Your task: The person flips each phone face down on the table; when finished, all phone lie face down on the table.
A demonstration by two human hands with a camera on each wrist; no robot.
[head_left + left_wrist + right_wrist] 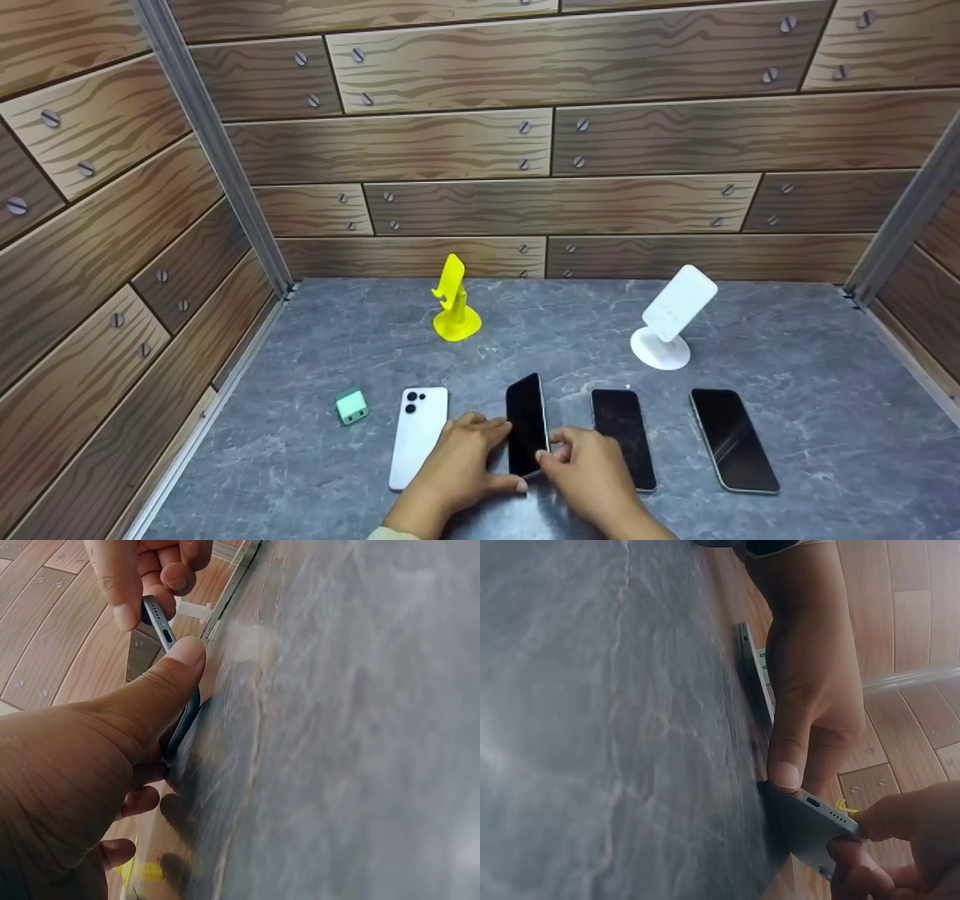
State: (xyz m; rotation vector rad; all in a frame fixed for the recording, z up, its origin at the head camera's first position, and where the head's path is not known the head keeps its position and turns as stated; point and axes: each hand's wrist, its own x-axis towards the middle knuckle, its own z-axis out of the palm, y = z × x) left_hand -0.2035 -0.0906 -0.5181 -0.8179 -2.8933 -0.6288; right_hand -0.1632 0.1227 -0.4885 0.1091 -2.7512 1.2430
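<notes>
A smartphone with a dark screen is tilted on the table, its right long edge raised. My right hand pinches that raised edge between thumb and fingers, near the lower corner. On the other side my left hand holds the phone, index finger at the left edge and thumb by the bottom end. In the left wrist view the thumb lies against the phone's bottom edge, where the port shows. From the right wrist view the phone's underside is seen lifted off the surface.
A white phone lies face down on the left, beside a mint-green charger plug. Two dark-screened phones, a nearer one and a farther one, lie on the right. Behind stand a yellow phone stand and a white phone stand.
</notes>
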